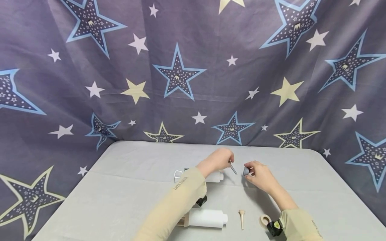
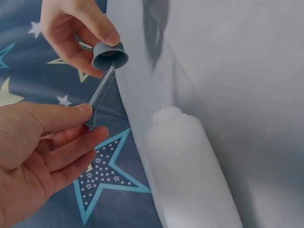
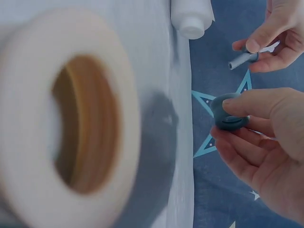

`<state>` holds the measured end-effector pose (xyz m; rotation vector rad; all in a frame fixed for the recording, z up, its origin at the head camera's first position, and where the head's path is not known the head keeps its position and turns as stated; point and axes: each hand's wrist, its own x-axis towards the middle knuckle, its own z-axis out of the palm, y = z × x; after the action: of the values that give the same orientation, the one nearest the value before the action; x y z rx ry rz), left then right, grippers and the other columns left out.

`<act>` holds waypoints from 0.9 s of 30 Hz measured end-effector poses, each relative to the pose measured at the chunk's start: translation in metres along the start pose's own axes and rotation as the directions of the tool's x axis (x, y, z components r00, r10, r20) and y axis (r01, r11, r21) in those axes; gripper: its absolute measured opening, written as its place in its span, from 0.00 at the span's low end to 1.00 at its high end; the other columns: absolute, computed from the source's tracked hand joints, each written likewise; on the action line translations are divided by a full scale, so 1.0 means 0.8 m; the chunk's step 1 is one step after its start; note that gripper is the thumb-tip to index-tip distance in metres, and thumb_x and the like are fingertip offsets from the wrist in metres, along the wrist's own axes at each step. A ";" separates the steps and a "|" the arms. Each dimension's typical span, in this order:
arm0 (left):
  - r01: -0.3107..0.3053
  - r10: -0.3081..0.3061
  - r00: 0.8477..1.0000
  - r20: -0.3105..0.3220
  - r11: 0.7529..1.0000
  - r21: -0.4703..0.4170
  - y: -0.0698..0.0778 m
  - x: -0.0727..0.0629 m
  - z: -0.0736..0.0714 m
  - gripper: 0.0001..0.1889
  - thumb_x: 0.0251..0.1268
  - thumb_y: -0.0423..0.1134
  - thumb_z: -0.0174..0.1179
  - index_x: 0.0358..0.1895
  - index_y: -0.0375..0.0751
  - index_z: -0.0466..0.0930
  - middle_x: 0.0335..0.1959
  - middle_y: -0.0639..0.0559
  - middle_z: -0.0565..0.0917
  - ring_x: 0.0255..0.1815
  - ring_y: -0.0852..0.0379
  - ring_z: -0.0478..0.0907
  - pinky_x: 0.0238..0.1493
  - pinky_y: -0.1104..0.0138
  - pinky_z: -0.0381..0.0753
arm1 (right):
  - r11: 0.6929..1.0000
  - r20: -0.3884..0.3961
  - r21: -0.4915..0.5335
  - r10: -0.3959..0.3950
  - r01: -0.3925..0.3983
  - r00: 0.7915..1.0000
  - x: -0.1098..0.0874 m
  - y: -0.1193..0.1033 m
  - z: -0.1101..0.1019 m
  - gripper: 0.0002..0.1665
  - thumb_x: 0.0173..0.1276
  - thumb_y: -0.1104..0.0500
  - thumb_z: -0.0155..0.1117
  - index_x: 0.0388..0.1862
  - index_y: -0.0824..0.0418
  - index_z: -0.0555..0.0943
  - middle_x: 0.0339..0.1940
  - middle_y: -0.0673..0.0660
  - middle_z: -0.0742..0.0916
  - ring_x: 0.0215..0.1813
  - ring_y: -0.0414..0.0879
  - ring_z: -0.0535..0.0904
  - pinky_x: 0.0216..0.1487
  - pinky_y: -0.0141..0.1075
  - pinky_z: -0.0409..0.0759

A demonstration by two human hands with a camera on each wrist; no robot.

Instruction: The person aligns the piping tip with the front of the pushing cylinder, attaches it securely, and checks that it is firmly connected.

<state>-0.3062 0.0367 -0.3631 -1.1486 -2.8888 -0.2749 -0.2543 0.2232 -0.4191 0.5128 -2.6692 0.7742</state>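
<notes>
My left hand [image 1: 219, 159] pinches a thin grey tube [image 2: 102, 90] with a wider end at the fingers. Between thumb and fingers, my right hand [image 1: 263, 175] grips a grey screw cap [image 3: 230, 111], hollow side toward the tube. In the left wrist view the tube's tip appears close to the cap's opening; in the head view a gap lies between them. A white bottle [image 1: 214, 177] lies on its side below the left hand, partly hidden by that forearm.
Nearer on the grey table [image 1: 120, 187] lies a second white bottle [image 1: 206, 218] with a beige part at its base. Right of it are a beige tube with a flared end [image 1: 242, 219] and a beige ring [image 1: 265, 219]. A star-patterned curtain [image 1: 181, 110] hangs behind.
</notes>
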 end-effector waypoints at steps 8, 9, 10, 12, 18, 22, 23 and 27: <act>0.000 -0.005 0.996 -0.086 0.998 -0.066 -0.009 -0.016 -0.013 0.08 0.53 0.36 0.64 0.38 0.44 0.83 0.37 0.54 0.82 0.40 0.61 0.77 0.43 0.73 0.74 | 0.995 -0.008 0.092 0.023 -0.022 1.000 0.003 -0.009 0.002 0.19 0.46 0.69 0.66 0.41 0.68 0.77 0.38 0.61 0.82 0.35 0.50 0.81 0.38 0.40 0.80; -0.004 -0.003 0.996 -0.093 0.997 -0.073 -0.009 -0.018 -0.015 0.08 0.53 0.36 0.64 0.38 0.44 0.83 0.36 0.54 0.82 0.40 0.61 0.77 0.44 0.73 0.74 | 0.994 -0.008 0.103 0.025 -0.024 1.000 0.003 -0.011 0.002 0.19 0.46 0.69 0.66 0.41 0.68 0.77 0.38 0.61 0.82 0.35 0.50 0.82 0.39 0.40 0.80; -0.009 0.001 0.995 -0.100 0.997 -0.082 -0.009 -0.019 -0.016 0.08 0.52 0.36 0.64 0.37 0.44 0.83 0.36 0.54 0.83 0.40 0.61 0.78 0.43 0.74 0.74 | 0.993 -0.007 0.115 0.027 -0.026 1.000 0.004 -0.012 0.002 0.19 0.46 0.70 0.66 0.40 0.68 0.77 0.38 0.61 0.83 0.36 0.51 0.82 0.39 0.40 0.80; -0.019 0.008 0.994 -0.110 0.995 -0.094 -0.009 -0.023 -0.017 0.07 0.52 0.35 0.64 0.36 0.43 0.82 0.34 0.54 0.83 0.39 0.61 0.78 0.43 0.74 0.74 | 0.992 -0.006 0.124 0.030 -0.029 1.000 0.004 -0.015 0.002 0.19 0.46 0.70 0.66 0.40 0.68 0.76 0.37 0.61 0.84 0.36 0.51 0.82 0.40 0.40 0.80; -0.025 0.007 0.991 -0.136 0.991 -0.130 -0.010 -0.033 -0.018 0.06 0.51 0.36 0.65 0.34 0.44 0.82 0.32 0.55 0.83 0.36 0.61 0.78 0.41 0.74 0.74 | 0.993 -0.017 0.115 0.015 -0.013 1.000 0.004 -0.023 0.003 0.19 0.47 0.68 0.67 0.41 0.67 0.76 0.36 0.60 0.85 0.36 0.50 0.82 0.41 0.41 0.80; -0.020 -0.005 0.988 -0.155 0.987 -0.157 -0.013 -0.037 -0.017 0.07 0.50 0.38 0.66 0.34 0.44 0.82 0.31 0.55 0.83 0.33 0.63 0.78 0.38 0.75 0.74 | 0.994 -0.021 0.106 0.008 -0.006 1.000 0.004 -0.027 0.002 0.19 0.48 0.68 0.67 0.42 0.67 0.76 0.35 0.58 0.85 0.36 0.49 0.82 0.42 0.41 0.80; -0.020 -0.006 0.988 -0.157 0.986 -0.165 -0.013 -0.038 -0.017 0.07 0.50 0.38 0.66 0.34 0.44 0.82 0.31 0.56 0.83 0.31 0.64 0.78 0.37 0.75 0.74 | 0.995 -0.023 0.102 0.006 -0.003 1.000 0.004 -0.028 0.002 0.19 0.48 0.68 0.67 0.42 0.66 0.76 0.35 0.58 0.85 0.36 0.48 0.82 0.42 0.41 0.80; -0.027 -0.003 0.987 -0.160 0.982 -0.185 -0.012 -0.041 -0.017 0.08 0.50 0.39 0.66 0.34 0.44 0.82 0.31 0.56 0.83 0.29 0.65 0.78 0.35 0.77 0.73 | 0.995 -0.030 0.098 -0.011 0.014 0.999 0.005 -0.032 0.001 0.19 0.48 0.68 0.67 0.42 0.66 0.76 0.36 0.58 0.85 0.37 0.49 0.82 0.42 0.41 0.80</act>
<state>-0.2891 0.0053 -0.3538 -1.1102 -2.7622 -0.6198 -0.2470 0.2014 -0.4070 0.5369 -2.6083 0.9062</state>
